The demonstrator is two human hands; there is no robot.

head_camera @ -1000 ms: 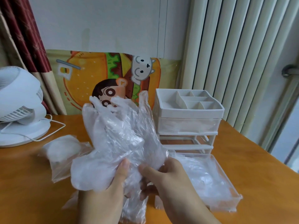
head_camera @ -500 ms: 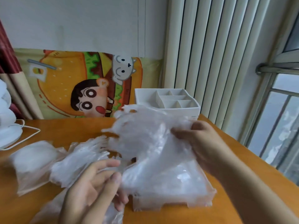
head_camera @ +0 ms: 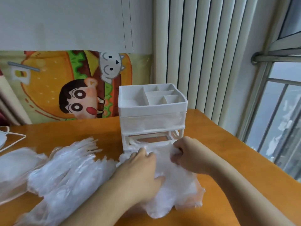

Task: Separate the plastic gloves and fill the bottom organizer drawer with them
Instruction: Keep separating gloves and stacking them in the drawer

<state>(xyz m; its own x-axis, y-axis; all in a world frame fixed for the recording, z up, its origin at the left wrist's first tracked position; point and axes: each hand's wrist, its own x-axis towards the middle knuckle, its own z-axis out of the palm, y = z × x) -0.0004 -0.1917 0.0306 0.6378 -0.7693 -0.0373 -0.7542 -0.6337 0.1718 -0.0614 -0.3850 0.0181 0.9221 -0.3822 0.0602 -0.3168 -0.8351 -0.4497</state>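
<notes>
From my feed I see an orange wooden desk (head_camera: 228, 144) set against a white wall (head_camera: 65, 22). A cartoon poster (head_camera: 65, 88) of a burger, a boy's face and a white puppy leans behind the desk. A white cable (head_camera: 14, 137) loops at the far left edge. White vertical slats (head_camera: 203, 54) stand right of the poster, beside a window (head_camera: 280, 119) with a metal frame

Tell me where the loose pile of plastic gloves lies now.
In the head view the glove pile lies on the table, left of the left hand and the organizer.
</notes>
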